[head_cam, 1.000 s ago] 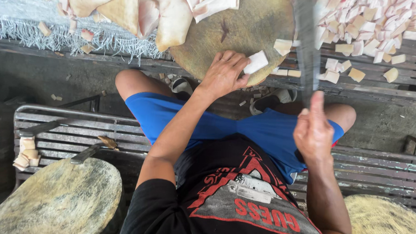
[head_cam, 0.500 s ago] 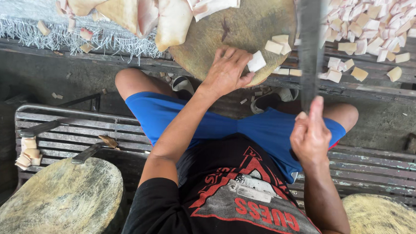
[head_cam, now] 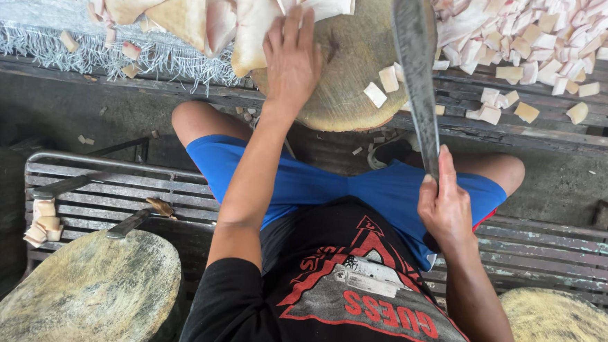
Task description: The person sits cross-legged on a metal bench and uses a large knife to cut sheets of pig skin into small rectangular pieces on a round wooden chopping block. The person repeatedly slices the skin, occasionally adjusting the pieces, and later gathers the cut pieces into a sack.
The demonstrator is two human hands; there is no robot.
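- The left hand (head_cam: 293, 56) reaches far forward at the end of a nearly straight arm, palm down on the round wooden chopping block (head_cam: 353, 83). Its fingers are spread loosely and press on the near end of a pale slab of skin (head_cam: 256, 23) at the block's far left edge; it lies flat rather than pinching.
- The right hand (head_cam: 446, 210) sits near the body, above the right thigh, elbow bent and tucked in. Its fingers are wrapped tight around the handle of a long cleaver (head_cam: 417, 66), thumb laid along the top.
- The cleaver's blade runs from the hand toward the far side, its broad dark end above the block's right half. Whether the edge touches the wood cannot be told.
- The chopping block stands at the far centre, just past the knees, with a few small cut cubes (head_cam: 376, 93) on its right part.
- A large heap of cut pieces (head_cam: 533, 30) lies far right on a slatted surface, beside the block.
- More uncut pale slabs (head_cam: 167, 4) lie far left on a light fringed cloth (head_cam: 21, 17).
- The person sits on a metal slatted bench (head_cam: 102, 181) in blue shorts (head_cam: 303, 181).
- A second block (head_cam: 89, 291) stands near left, with a knife (head_cam: 138, 218) resting at its far edge.
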